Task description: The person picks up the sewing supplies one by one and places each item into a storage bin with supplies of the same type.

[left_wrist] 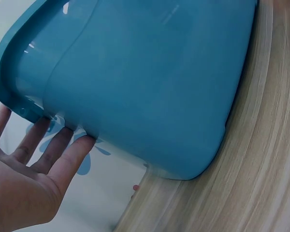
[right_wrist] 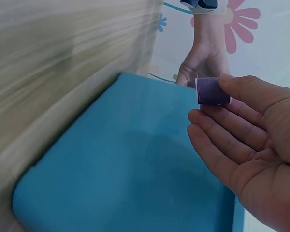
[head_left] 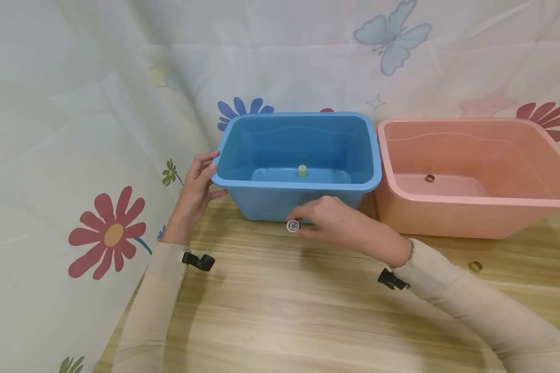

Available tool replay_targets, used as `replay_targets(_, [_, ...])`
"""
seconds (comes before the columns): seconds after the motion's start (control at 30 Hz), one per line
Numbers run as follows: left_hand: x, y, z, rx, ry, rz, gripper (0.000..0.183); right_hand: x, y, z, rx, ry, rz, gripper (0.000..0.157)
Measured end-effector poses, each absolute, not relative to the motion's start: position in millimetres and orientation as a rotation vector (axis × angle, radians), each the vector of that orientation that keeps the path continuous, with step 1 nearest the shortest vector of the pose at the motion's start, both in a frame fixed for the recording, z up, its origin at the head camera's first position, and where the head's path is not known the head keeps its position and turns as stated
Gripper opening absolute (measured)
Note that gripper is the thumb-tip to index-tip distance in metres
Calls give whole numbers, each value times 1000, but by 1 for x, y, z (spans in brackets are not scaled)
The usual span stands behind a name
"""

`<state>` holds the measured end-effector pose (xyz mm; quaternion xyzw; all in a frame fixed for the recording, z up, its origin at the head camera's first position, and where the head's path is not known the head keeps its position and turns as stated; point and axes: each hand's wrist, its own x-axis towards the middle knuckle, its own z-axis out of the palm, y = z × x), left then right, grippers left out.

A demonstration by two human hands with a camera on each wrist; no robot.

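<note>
My right hand (head_left: 331, 220) pinches a small spool of purple thread (right_wrist: 213, 91) between thumb and fingers, just in front of the blue tub (head_left: 296, 185). In the head view only the spool's pale round end shows. At the tub's left end my left hand (head_left: 198, 184) holds the rim. The left wrist view shows that hand's spread fingers (left_wrist: 70, 157) touching the tub's outer side under the rim. Inside the blue tub stands a small pale yellow-green spool (head_left: 302, 171).
A pink tub (head_left: 476, 199) stands right of the blue one, with a small brown ring-shaped item (head_left: 430, 178) on its floor. Another brownish ring-shaped item (head_left: 475, 266) lies on the wooden table (head_left: 280, 311). A flower-printed curtain (head_left: 298, 52) hangs behind and at left.
</note>
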<state>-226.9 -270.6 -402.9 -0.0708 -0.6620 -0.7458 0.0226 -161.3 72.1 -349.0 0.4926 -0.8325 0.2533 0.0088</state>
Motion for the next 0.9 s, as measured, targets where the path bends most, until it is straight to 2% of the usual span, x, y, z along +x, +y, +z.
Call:
replay_targets(0.4, [-227,-270,-402,-224,-2054,-2307,42,-152,98,-330,1632,-2538,578,13])
replay_targets(0.73, [-227,-268,-402,-205,-2070,-2300,43,-149,117,-312,1674,-2512,475,22])
replay_targets(0.9, [-228,-268,-402,-192,-2062,-2304,42,-153,117,-301,1638,-2551,525,21])
